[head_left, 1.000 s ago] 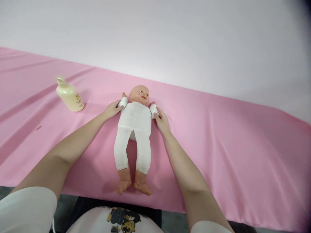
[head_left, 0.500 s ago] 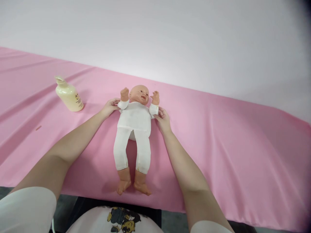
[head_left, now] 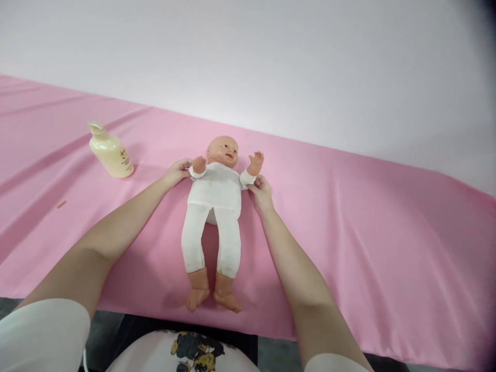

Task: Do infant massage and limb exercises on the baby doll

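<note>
A baby doll [head_left: 215, 191] in a white cloth body lies on its back, bare feet toward me and head away. My left hand [head_left: 178, 171] is closed at the doll's arm on the left, thumb and fingers near the elbow; part of the grip is hidden behind the white sleeve. On the other side, my right hand [head_left: 262, 193] pinches the other arm near its elbow, fingertips partly behind the sleeve. The doll's right-side forearm tilts up and outward, and its left-side hand points toward me.
A pale yellow pump bottle [head_left: 112, 156] stands left of the doll. Pink cloth [head_left: 372, 248] with folds covers the table, and a small brownish mark [head_left: 62, 204] shows on it at the left. Behind rises a white wall [head_left: 248, 62].
Both doll forearms have swung down from upright: the right-side one outward to the right, the left-side one lower and toward me. My hands stay at the elbows, barely shifted.
</note>
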The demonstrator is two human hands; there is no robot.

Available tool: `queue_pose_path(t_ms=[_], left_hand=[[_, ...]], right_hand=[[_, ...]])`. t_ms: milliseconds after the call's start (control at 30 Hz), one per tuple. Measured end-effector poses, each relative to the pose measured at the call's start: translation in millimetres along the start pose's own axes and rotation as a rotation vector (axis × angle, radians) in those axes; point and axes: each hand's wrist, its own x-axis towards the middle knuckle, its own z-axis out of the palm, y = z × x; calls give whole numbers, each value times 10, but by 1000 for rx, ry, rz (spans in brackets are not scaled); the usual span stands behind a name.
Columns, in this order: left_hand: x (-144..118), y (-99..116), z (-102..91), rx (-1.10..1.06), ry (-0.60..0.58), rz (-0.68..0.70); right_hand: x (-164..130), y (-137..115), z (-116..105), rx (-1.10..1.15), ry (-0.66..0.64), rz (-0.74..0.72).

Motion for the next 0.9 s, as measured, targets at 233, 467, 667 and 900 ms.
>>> queue_pose_path(t_ms=[233, 467, 667, 900], left_hand=[[-44, -22, -21, 311, 120, 133], [-133, 75, 29, 666, 106, 151], [-18, -65, -59, 734, 127, 122], [-16, -83, -80, 718, 113, 118]], right_hand=[[-58, -28, -15, -417, 26, -80], [-105, -94, 13, -471, -50, -116], [-108, -183, 23, -618, -97, -64], [-89, -173, 15, -637, -71, -29]])
